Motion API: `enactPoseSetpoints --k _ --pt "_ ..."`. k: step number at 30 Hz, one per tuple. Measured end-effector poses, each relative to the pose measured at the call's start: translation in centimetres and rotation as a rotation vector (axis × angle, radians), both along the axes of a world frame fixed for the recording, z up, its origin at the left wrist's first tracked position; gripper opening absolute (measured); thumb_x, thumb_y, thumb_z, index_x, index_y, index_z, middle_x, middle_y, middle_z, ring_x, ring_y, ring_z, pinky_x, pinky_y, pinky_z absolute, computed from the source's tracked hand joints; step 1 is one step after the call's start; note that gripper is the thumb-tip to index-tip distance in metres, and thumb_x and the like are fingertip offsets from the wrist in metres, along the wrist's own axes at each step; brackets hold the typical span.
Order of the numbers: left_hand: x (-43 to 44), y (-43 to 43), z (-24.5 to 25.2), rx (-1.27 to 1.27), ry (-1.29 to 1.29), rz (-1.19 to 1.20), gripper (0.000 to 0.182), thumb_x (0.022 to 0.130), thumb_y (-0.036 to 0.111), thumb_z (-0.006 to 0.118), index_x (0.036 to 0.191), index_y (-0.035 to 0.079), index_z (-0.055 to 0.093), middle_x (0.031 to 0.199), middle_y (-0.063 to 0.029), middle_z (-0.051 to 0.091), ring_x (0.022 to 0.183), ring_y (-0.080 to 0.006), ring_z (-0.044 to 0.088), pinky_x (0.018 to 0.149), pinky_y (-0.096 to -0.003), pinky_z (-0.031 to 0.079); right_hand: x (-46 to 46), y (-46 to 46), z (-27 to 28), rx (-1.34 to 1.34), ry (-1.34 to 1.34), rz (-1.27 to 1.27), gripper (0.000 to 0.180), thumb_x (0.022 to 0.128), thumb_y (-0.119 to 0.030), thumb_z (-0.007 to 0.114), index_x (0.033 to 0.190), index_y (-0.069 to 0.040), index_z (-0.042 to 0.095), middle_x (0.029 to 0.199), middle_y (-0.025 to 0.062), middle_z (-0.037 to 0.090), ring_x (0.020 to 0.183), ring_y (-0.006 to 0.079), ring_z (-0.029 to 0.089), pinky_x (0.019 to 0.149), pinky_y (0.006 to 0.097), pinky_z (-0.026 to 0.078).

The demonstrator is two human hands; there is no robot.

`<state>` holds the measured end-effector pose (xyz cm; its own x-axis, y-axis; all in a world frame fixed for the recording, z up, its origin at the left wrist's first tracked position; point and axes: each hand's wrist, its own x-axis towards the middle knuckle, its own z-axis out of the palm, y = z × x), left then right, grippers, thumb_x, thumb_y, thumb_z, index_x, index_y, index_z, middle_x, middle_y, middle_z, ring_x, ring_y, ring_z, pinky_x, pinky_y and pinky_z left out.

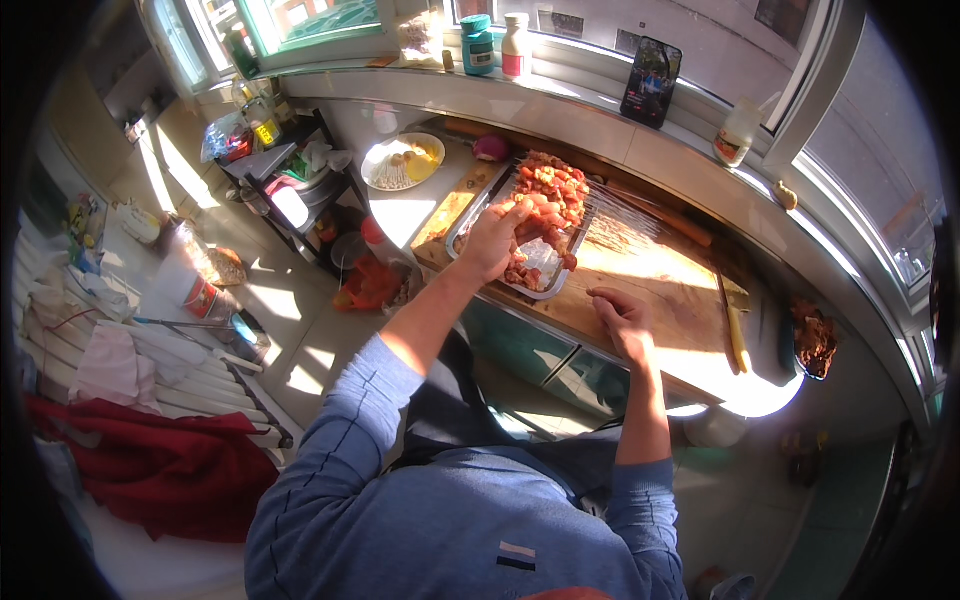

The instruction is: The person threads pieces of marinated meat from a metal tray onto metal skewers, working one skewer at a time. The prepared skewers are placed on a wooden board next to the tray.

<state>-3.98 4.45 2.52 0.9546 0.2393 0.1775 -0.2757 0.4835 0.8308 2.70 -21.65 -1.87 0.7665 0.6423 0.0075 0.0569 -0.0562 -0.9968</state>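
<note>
My left hand (495, 236) holds pieces of raw red meat (544, 217) above a metal tray (556, 289). A short row of these pieces slants down from its fingers towards my right hand. In the tray lie a heap of marinated meat chunks (555, 180) and a few loose pieces nearer me. My right hand (624, 322) is over the near edge of a wooden board (660, 300), thumb and forefinger pinched together. Whether a thin stick lies between those fingertips is too small to tell. Thin skewers (622, 225) are spread on the board right of the tray.
A yellow-handled knife (735, 337) lies at the board's right, near a wooden rod (667, 214). A red onion (491, 148) and a plate of food (367, 169) stand left. A phone (651, 82) and bottles (516, 46) line the sill. A black shelf rack (300, 240) stands left.
</note>
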Motion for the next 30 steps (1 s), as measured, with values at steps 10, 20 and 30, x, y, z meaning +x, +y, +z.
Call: enactPoseSetpoints --k 10,20,30 --pt "0.1 -0.4 -0.4 -0.037 0.018 -0.019 0.029 0.102 0.020 0.052 0.114 -0.004 0.063 0.109 -0.0144 0.069 0.102 -0.0219 0.067 0.097 -0.0365 0.052 0.0 0.0 0.1 0.005 -0.003 0.008 0.023 0.095 -0.016 0.064 0.111 -0.001 0.070 0.068 -0.0047 0.055 0.058 0.0033 0.045 0.051 0.0196 0.034" --pt "-0.1 -0.4 0.3 0.219 0.137 0.070 0.035 0.103 0.028 0.048 0.113 -0.002 0.064 0.105 -0.0105 0.069 0.097 -0.0178 0.067 0.095 -0.0319 0.051 0.0 0.0 0.0 -0.024 0.009 -0.006 0.023 0.095 -0.015 0.063 0.111 -0.001 0.070 0.067 -0.0050 0.054 0.057 0.0030 0.044 0.050 0.0197 0.033" --pt "0.7 1.5 -0.7 0.015 0.092 0.000 0.060 0.103 0.047 0.034 0.117 -0.006 0.060 0.110 -0.0183 0.069 0.102 -0.0269 0.067 0.098 -0.0408 0.051 0.1 0.0 -0.2 0.008 0.008 0.015 0.023 0.095 -0.015 0.063 0.111 0.000 0.070 0.067 -0.0051 0.054 0.057 0.0029 0.044 0.050 0.0196 0.033"
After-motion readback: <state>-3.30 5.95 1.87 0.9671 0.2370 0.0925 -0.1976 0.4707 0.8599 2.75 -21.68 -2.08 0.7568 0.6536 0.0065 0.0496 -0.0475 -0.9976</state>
